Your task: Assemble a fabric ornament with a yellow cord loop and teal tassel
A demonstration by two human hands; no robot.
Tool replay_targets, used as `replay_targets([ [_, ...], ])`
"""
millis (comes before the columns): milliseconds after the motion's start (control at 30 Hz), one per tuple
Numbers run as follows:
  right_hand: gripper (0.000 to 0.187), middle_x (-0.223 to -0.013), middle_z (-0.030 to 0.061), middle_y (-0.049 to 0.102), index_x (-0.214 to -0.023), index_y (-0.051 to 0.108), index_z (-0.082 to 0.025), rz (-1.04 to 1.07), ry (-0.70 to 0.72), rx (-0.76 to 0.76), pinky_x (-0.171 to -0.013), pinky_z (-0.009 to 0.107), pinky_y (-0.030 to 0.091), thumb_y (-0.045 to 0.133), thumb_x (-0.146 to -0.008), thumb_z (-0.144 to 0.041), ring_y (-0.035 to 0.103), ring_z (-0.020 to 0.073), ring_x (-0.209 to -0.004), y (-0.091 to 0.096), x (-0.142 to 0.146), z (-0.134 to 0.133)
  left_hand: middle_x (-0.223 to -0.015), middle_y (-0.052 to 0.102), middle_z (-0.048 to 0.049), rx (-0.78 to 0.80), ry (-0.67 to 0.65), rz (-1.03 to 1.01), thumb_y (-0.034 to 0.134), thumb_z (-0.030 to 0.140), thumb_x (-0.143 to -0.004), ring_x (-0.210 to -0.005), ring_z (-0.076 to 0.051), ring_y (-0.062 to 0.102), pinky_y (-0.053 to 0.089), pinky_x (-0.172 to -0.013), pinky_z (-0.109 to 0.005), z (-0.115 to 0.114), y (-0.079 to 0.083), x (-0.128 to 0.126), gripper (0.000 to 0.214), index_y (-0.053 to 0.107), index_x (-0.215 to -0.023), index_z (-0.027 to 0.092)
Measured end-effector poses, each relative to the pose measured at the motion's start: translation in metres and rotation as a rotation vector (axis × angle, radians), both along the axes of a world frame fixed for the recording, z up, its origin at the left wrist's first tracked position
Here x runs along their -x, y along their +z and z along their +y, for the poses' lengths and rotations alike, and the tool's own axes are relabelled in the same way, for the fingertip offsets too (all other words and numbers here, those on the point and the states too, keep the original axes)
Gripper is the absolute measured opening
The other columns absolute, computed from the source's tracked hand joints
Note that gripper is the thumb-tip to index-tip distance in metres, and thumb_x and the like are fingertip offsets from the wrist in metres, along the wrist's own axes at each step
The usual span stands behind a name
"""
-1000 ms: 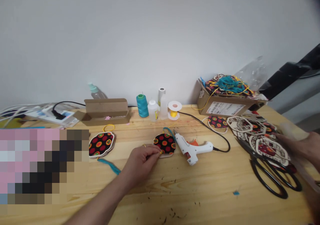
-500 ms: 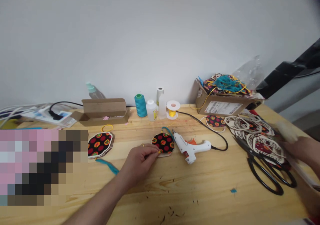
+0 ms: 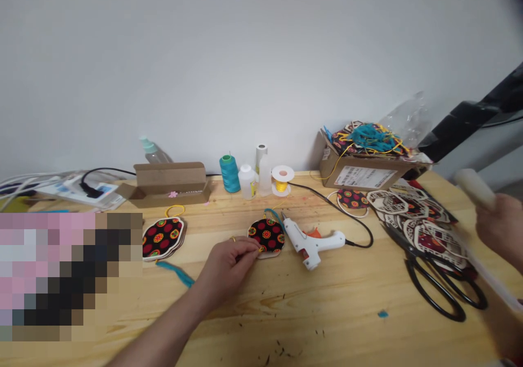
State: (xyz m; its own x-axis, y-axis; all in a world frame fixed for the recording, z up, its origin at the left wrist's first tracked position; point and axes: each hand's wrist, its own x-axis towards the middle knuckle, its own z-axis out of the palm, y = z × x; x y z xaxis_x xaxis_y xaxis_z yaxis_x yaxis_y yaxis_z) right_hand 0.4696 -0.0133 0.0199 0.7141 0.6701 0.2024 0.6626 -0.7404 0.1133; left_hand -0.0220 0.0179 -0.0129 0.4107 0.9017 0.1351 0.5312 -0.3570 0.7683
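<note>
My left hand (image 3: 232,261) lies on the table with thumb and fingertips closed on yellow cord at the lower left edge of a black fabric ornament (image 3: 267,235) with red and orange circles. A teal tassel bends from the ornament's top along its right side. Just right of it lies a white hot glue gun (image 3: 312,242) with an orange trigger. At the far right, my right hand (image 3: 502,231) is closed around a thick off-white cylinder (image 3: 476,188), raised above the table edge. Blur hides the cylinder's kind.
Large black-handled scissors (image 3: 435,280) lie beside a pile of wooden cutouts (image 3: 437,242). Behind them stands a filled cardboard box (image 3: 359,173). Teal thread (image 3: 230,175), bottles and a yellow cord spool (image 3: 281,181) line the wall. A stack of ornaments (image 3: 163,237) sits left, near a narrow open box (image 3: 171,184).
My right hand has come up and a little inward at the right edge, bringing the off-white cylinder more clearly into view. My left hand and the ornament stay in place.
</note>
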Motion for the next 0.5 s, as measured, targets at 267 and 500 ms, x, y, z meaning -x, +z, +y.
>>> replay_targets([
  [267, 0.056, -0.107, 0.0209, 0.059, -0.124, 0.044, -0.019, 0.097, 0.12, 0.184, -0.063, 0.037, 0.041, 0.023, -0.082, -0.05, 0.059, 0.0326, -0.09, 0.043, 0.065, 0.038, -0.084, 0.072, -0.0025, 0.003, 0.012, -0.001, 0.051, 0.02, -0.079, -0.079, -0.016, 0.065, 0.05, -0.073, -0.025, -0.001, 0.0, -0.001, 0.02, 0.071, -0.073, 0.021],
  [500, 0.044, -0.098, 0.0225, 0.063, -0.097, 0.063, -0.016, 0.149, -0.003, 0.164, -0.053, 0.036, 0.042, 0.043, -0.072, -0.045, 0.061, 0.0338, -0.083, 0.027, 0.043, 0.063, -0.084, 0.071, -0.003, -0.007, 0.009, -0.005, 0.051, 0.019, -0.079, -0.079, -0.016, 0.065, 0.05, -0.072, -0.024, -0.001, -0.001, 0.0, 0.021, 0.071, -0.073, 0.021],
])
